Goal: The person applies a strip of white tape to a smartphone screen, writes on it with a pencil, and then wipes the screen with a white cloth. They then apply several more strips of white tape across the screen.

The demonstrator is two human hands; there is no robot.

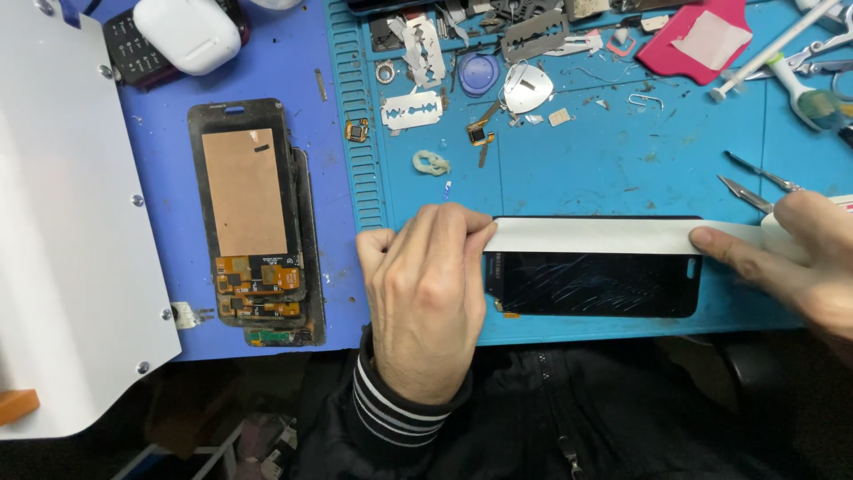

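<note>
A black phone screen [593,286] with scratched glass lies flat on the blue work mat [622,160] near its front edge. A strip of white tape [591,236] runs along the screen's upper long side. My left hand [425,293] presses the tape's left end down with its fingertips at the screen's left corner. My right hand [791,253] comes in from the right, index finger on the tape's right end, and seems to grip the tape roll, mostly hidden behind the fingers.
A stack of old phone displays [253,227] lies left of the mat. Razor blades [413,108], small parts and a pink card [702,40] litter the mat's back. Tweezers and a scalpel [751,182] lie near my right hand. A white plate [62,222] is at far left.
</note>
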